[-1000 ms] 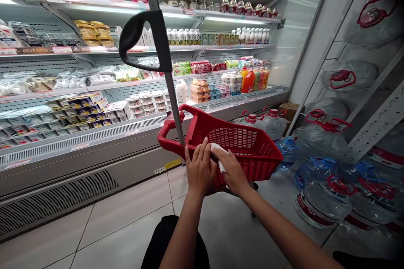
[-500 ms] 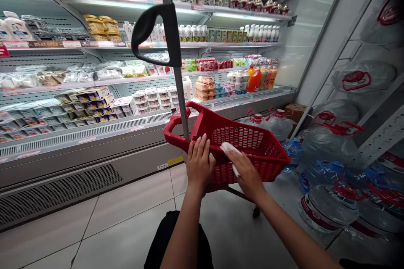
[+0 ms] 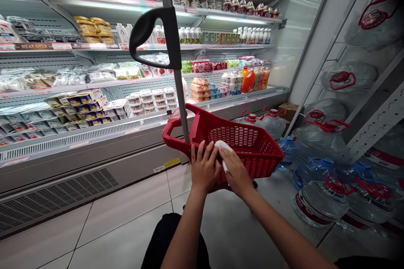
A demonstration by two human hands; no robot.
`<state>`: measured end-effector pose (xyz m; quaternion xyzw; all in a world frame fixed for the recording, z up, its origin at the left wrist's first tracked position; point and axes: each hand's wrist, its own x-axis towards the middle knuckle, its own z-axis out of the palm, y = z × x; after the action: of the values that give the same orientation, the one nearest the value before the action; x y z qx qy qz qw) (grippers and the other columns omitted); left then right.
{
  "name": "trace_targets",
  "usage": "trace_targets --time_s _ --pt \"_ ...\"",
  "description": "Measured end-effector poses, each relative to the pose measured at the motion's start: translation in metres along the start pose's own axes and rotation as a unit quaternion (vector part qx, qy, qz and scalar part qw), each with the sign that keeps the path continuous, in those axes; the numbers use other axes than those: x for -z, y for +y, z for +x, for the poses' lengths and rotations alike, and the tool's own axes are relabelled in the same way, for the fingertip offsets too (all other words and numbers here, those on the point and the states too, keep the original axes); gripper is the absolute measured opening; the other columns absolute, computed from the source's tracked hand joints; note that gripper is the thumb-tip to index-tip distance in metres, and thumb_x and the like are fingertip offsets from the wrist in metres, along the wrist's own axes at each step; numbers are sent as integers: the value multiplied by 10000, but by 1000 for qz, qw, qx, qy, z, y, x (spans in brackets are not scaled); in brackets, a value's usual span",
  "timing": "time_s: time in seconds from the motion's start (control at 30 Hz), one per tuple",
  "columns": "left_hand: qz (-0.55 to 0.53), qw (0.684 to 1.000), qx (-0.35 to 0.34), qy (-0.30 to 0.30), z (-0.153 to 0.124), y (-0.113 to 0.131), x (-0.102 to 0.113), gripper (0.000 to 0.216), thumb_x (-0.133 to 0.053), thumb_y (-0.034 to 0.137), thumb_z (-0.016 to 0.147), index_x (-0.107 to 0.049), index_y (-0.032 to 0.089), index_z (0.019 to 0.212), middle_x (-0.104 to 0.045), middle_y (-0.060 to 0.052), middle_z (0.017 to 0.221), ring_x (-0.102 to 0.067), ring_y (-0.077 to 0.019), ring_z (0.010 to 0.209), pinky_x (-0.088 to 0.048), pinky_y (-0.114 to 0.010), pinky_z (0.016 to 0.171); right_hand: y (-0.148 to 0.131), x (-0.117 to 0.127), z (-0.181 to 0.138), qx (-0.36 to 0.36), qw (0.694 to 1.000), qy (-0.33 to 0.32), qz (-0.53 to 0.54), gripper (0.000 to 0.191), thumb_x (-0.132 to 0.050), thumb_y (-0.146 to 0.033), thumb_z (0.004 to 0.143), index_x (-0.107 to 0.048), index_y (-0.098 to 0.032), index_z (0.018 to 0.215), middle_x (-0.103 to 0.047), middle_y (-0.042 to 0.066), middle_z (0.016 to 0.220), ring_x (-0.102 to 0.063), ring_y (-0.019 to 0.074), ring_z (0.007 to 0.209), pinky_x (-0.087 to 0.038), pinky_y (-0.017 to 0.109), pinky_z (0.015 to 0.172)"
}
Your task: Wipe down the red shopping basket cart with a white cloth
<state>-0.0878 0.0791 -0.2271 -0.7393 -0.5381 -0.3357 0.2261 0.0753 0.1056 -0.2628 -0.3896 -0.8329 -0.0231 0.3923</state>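
Observation:
A red plastic shopping basket [image 3: 265, 164] with perforated walls stands before me, a grey metal pole [image 3: 180, 101] rising at its left end. The pole carries a black looped handle [image 3: 175, 38]. My left hand [image 3: 203, 168] lies on the basket's near rim, fingers spread, near the foot of the pole. Just to its right, my right hand [image 3: 235, 172] presses a folded white cloth [image 3: 222, 146] against the same rim. Most of the cloth is hidden under my fingers, and I cannot tell if it is cloth or paper.
Behind the basket runs an open refrigerated shelf unit [image 3: 139, 138] stocked with yogurt tubs [image 3: 147, 100], bottles and packs. Large water bottles [image 3: 322, 204] with red handles crowd the floor at right, beside a white rack [image 3: 362, 134]. Tiled floor [image 3: 126, 222] lies below.
My right hand has slid left along the rim with the white cloth, closer to my left hand. My left hand's fingers have spread apart. The view has shifted slightly right.

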Motion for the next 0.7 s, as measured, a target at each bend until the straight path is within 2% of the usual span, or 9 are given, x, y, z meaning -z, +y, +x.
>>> trace_targets --time_s 0.1,0.17,0.23,0.37,0.43,0.5,0.6,0.7 --pt "0 1000 10 5 1 -5 0 510 -529 200 961 -589 249 1466 -556 -8 1555 -402 -270 1515 -104 -548 1335 -13 -2 10 18 1000 -3 10 871 -356 -30 864 -150 -234 1686 -404 67 1662 -348 191 1543 -274 492 1289" --pt "-1 1000 15 8 2 -7 0 502 -524 209 972 -589 251 1467 -551 -2 1559 -401 -266 1518 -98 -542 1337 -2 9 2 13 1000 -16 -1 891 -345 -20 848 -157 -259 1684 -394 49 1668 -343 186 1545 -255 499 1291" --pt "1 1000 19 10 3 -9 1 499 -521 220 979 -588 262 1471 -533 5 1572 -385 -267 1530 -103 -541 1336 23 27 -16 -12 999 -27 -20 884 -331 -20 846 -194 -285 1677 -389 27 1672 -335 180 1548 -250 498 1289" --pt "13 999 41 9 4 -9 0 513 -506 203 976 -586 260 1479 -451 13 1629 -302 -267 1572 -135 -523 1334 97 65 -62 -80 993 -40 -76 812 -323 -44 861 -333 -301 1631 -450 23 1636 -377 201 1528 -250 525 1282" --pt "14 999 51 4 4 -8 -1 531 -516 209 969 -572 258 1494 -397 13 1660 -250 -278 1590 -147 -524 1331 132 76 -82 -119 987 -38 -101 755 -334 -70 873 -395 -279 1595 -498 41 1600 -424 224 1500 -265 541 1274" --pt "11 998 57 -5 6 -7 -2 559 -551 224 949 -561 272 1506 -338 15 1689 -197 -297 1604 -161 -532 1327 154 80 -94 -154 980 -23 -121 705 -356 -93 871 -451 -243 1553 -555 73 1545 -481 248 1457 -294 545 1261" --pt "5 998 63 -17 8 -7 -6 601 -608 223 902 -570 298 1497 -272 22 1714 -145 -317 1613 -171 -548 1323 152 68 -93 -169 978 11 -119 649 -394 -126 870 -508 -224 1501 -610 97 1475 -532 269 1405 -339 547 1240" --pt "4 998 60 -34 9 -6 -12 620 -619 215 882 -573 301 1494 -266 20 1717 -156 -316 1612 -168 -549 1324 112 40 -67 -114 989 32 -87 681 -395 -99 857 -494 -219 1520 -600 96 1486 -514 265 1417 -353 549 1238"
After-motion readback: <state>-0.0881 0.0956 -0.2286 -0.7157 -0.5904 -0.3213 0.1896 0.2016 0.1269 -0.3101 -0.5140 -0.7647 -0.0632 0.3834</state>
